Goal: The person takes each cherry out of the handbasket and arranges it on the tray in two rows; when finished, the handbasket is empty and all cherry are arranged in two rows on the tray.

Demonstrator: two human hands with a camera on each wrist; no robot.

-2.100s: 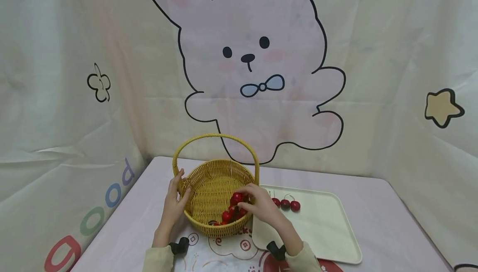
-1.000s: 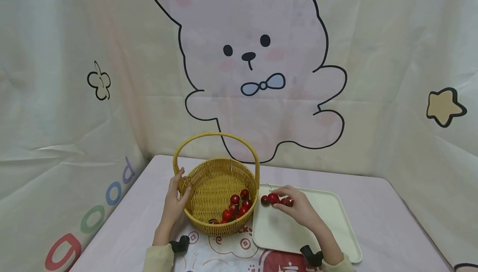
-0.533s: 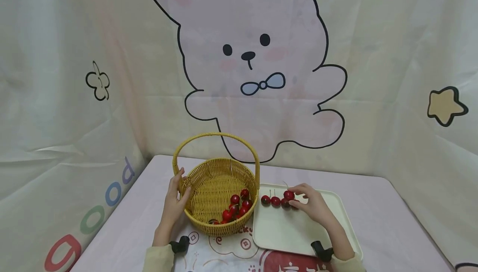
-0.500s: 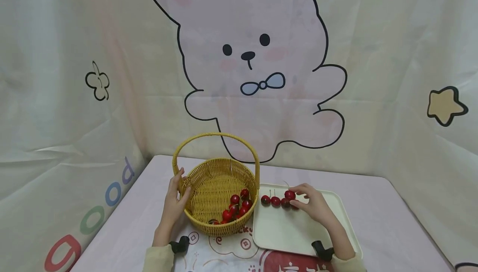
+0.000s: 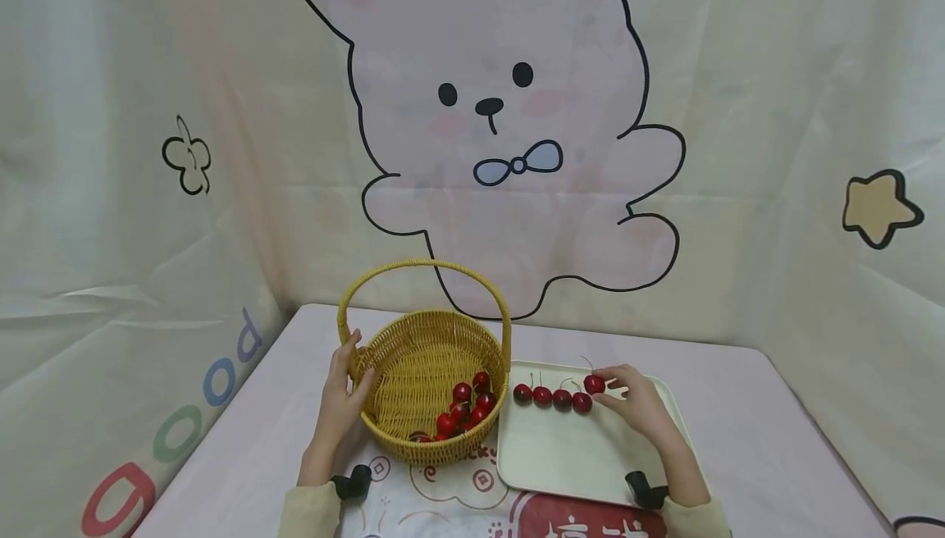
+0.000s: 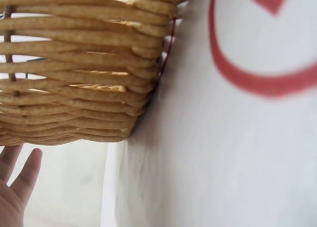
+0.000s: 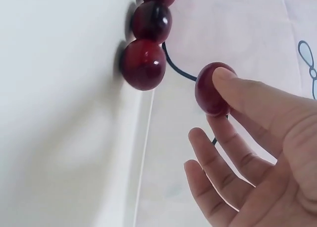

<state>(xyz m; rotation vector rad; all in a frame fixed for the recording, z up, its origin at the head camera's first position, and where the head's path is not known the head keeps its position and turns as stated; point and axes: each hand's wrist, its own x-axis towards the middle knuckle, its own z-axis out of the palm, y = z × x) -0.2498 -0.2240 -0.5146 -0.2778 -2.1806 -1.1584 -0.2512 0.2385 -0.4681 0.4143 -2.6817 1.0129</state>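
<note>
My right hand (image 5: pixel 641 403) pinches a dark red cherry (image 7: pixel 207 92) between thumb and index fingertip, the other fingers spread loosely. In the head view this cherry is slightly raised, just right of a row of several cherries (image 5: pixel 542 396) on the cream tray (image 5: pixel 579 460). Its thin stem points up. A yellow wicker basket (image 5: pixel 402 374) stands left of the tray, with several cherries (image 5: pixel 459 412) gathered at its lower right inside. My left hand (image 5: pixel 336 403) rests against the basket's left side near the handle's base, thumb spread from straight fingers (image 6: pixel 30 173).
The basket's tall arched handle (image 5: pixel 424 262) rises over its opening. Underneath lies a pale tablecloth (image 5: pixel 746 431) with red printed patterns near the front. A curtain (image 5: pixel 472 218) with a rabbit drawing hangs behind the table.
My right hand has gone from the basket to the tray, picked up a cherry and carried it along the row to its right end. The left hand stays at the basket.
</note>
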